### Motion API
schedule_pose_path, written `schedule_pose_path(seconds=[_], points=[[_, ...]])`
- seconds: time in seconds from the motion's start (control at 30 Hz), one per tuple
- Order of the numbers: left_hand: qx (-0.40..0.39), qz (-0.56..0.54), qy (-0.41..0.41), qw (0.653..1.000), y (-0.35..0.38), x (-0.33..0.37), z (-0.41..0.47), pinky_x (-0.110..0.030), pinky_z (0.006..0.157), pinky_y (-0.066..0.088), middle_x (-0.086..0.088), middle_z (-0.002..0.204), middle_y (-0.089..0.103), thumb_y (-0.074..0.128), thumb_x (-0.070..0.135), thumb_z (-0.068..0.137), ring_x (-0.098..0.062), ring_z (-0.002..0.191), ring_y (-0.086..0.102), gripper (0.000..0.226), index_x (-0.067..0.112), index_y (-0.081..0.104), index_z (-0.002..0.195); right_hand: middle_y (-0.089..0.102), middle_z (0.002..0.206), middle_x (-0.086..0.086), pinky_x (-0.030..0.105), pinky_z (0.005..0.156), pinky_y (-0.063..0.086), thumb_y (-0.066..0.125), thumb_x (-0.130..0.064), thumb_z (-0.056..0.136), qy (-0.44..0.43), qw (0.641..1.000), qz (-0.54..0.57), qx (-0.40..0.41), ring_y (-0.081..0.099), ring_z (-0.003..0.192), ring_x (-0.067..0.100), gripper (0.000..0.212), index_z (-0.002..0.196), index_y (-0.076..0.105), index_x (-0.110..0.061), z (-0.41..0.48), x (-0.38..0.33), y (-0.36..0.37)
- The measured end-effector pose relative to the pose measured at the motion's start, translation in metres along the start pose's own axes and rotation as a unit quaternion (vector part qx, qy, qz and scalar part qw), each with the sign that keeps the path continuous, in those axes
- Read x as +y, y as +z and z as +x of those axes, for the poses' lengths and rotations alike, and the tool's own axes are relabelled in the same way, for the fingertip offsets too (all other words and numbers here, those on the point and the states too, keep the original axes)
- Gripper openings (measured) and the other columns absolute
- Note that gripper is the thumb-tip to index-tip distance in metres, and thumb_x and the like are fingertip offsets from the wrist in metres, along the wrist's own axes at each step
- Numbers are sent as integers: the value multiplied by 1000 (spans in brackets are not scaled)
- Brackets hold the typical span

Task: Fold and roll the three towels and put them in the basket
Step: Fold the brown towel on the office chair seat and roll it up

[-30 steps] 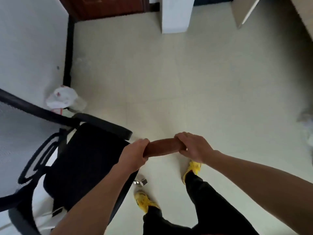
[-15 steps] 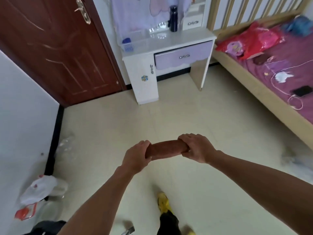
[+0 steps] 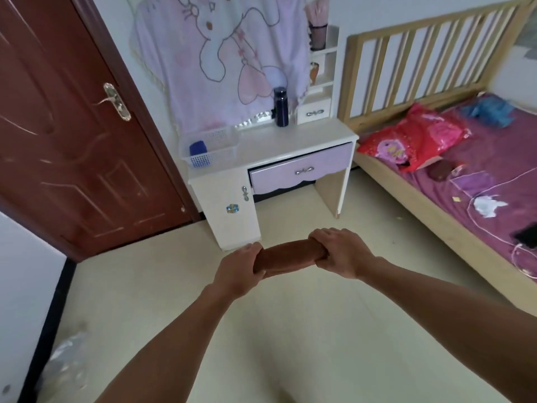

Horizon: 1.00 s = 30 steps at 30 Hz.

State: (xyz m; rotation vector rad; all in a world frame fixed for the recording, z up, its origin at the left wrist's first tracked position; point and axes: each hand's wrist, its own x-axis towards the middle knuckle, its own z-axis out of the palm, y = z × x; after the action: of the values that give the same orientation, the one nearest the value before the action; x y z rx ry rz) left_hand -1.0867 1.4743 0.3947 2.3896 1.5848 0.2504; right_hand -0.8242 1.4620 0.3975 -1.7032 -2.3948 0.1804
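A rolled brown towel (image 3: 290, 255) is held level in front of me, above the floor. My left hand (image 3: 239, 270) grips its left end and my right hand (image 3: 338, 251) grips its right end. A white mesh basket (image 3: 220, 154) stands on the left part of the white desk (image 3: 305, 144) ahead. A rolled blue towel (image 3: 198, 148) lies in the basket's left end. Another blue cloth (image 3: 491, 110) lies crumpled at the far end of the bed.
A brown door (image 3: 66, 146) is at the left. The desk has a purple drawer (image 3: 302, 173) and a dark bottle (image 3: 281, 107). A wooden bed (image 3: 470, 181) with a purple sheet, a red bag and a phone fills the right. A plastic bag (image 3: 66, 356) lies by the left wall.
My view has swung up from the floor and a black chair to the desk, door and bed, and the desk is nearer now. Both hands kept their hold on the rolled brown towel.
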Motion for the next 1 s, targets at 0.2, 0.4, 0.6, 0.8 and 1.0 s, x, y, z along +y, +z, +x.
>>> schedule_pose_path(seconds=[0.2,0.4,0.6,0.8,1.0], points=[[11,3,3,1000,-19,-21,106,-30,74,48,5,101,62,61,34,81,-18,87,61,30,22,53,107,67,97,-5,32,73,43,62,-40,71,-10,1000,11,15,63,88,22,42,109,57,-25,101,53,-13],[3,19,-17,1000,-22,-56,225,-27,72,45,3,104,63,65,33,81,-18,90,60,31,22,53,108,67,101,-6,32,81,44,61,-44,72,-31,999,23,-1,62,93,19,44,111,55,-25,226,117,1],[9,-9,-80,997,-35,-94,343,-28,81,51,6,106,65,67,32,82,-14,92,61,35,25,54,114,65,107,-8,28,76,38,64,-46,76,-73,996,45,-24,61,101,17,43,113,54,-27,372,170,1],[15,-52,-162,985,-47,-133,406,-23,76,46,6,104,64,67,32,81,-14,92,61,33,24,54,110,63,105,-11,29,79,43,68,-43,73,-96,988,87,-88,58,96,15,46,115,51,-33,485,182,-1],[17,-153,-247,957,-58,-204,461,-15,71,47,2,101,55,73,24,74,-10,86,58,34,18,56,102,67,90,-8,29,72,51,76,-27,61,-10,948,291,-132,61,84,14,41,99,60,-32,591,162,5]])
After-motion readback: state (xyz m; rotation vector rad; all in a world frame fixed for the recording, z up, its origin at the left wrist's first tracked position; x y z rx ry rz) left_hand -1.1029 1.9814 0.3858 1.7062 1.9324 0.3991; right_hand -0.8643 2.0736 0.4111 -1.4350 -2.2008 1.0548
